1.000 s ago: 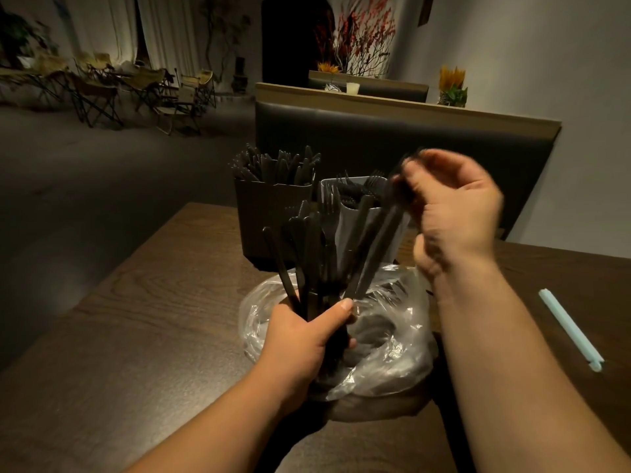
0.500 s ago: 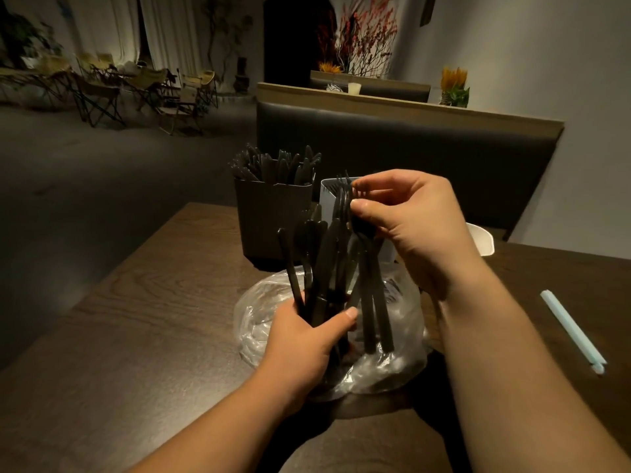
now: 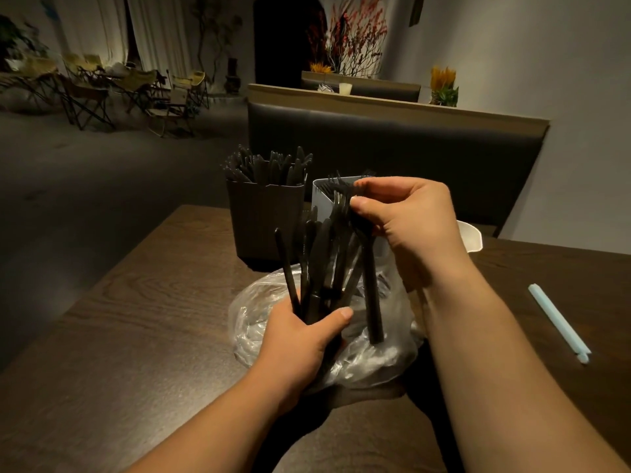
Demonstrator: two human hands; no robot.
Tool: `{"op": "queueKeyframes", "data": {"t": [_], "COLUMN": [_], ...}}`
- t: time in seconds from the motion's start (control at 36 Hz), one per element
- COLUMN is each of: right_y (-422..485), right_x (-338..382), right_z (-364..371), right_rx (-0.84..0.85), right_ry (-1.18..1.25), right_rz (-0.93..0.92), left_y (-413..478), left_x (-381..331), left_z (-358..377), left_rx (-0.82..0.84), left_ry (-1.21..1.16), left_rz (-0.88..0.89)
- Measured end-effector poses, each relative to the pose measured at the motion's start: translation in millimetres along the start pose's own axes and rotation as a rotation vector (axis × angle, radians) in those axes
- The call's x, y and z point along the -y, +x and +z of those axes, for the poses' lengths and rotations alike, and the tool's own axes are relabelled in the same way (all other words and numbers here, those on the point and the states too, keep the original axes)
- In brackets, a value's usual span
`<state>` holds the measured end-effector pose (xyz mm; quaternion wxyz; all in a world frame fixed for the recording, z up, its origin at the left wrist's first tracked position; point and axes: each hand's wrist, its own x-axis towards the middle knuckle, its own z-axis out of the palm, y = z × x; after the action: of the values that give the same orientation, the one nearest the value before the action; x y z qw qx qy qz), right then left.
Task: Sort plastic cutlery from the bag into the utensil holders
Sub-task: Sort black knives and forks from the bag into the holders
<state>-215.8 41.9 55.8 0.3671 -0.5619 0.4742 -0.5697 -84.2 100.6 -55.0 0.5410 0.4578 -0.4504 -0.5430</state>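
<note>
In the head view, the left hand (image 3: 300, 339) is wrapped round the lower ends of a bunch of black plastic cutlery (image 3: 317, 261), which it holds upright and fanned above the crumpled clear plastic bag (image 3: 252, 322) on the dark wood-grain bench (image 3: 153, 302). The right hand (image 3: 409, 227) pinches a single black plastic fork (image 3: 370, 285) near its head, between the thumb and curled fingers. The fork's long axis runs almost straight up and down, with the tines up at the fingers and the handle end hanging free over the bag, just beside the bunch on its right. The pale grey square utensil holder (image 3: 322, 196), with fork tines showing at its rim, stands directly beyond the right hand and seems close behind the fingertips, so this hand is the nearer one. The move looks like a short lift up and forward. The tops of the bunch stand close to the left of the pinched fork and could snag it, and the forks already in the holder crowd the opening. A dark square utensil holder (image 3: 266, 223) packed with black cutlery stands to the left of the pale one. A white container (image 3: 473, 237) peeks out behind the right wrist, and a pale blue straw-like stick (image 3: 560, 322) lies well apart on the right.
</note>
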Motion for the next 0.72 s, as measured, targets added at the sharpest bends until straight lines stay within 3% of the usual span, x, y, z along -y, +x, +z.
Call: {"op": "queueKeyframes", "data": {"t": [0.22,0.36,0.53,0.72], "right_y": [-1,2,15,59], "right_x": [7,13,12,33], "right_z": [0,-8,-20,-23], "right_rx": [-0.117,-0.247,-0.329,-0.438], "right_ry": [0.141,0.409,0.709,0.715], "right_rz": [0.046,0.080,0.032,-0.156], "left_y": [-3,-1,2,5], "left_x": [-3,-1,2,3], "left_z": [0,1,2,2], "left_rx": [-0.005,-0.028,-0.055,-0.075], "left_ry": [-0.090,-0.076,-0.164,-0.280], "left_rz": [-0.042,-0.028,-0.077,-0.117]}}
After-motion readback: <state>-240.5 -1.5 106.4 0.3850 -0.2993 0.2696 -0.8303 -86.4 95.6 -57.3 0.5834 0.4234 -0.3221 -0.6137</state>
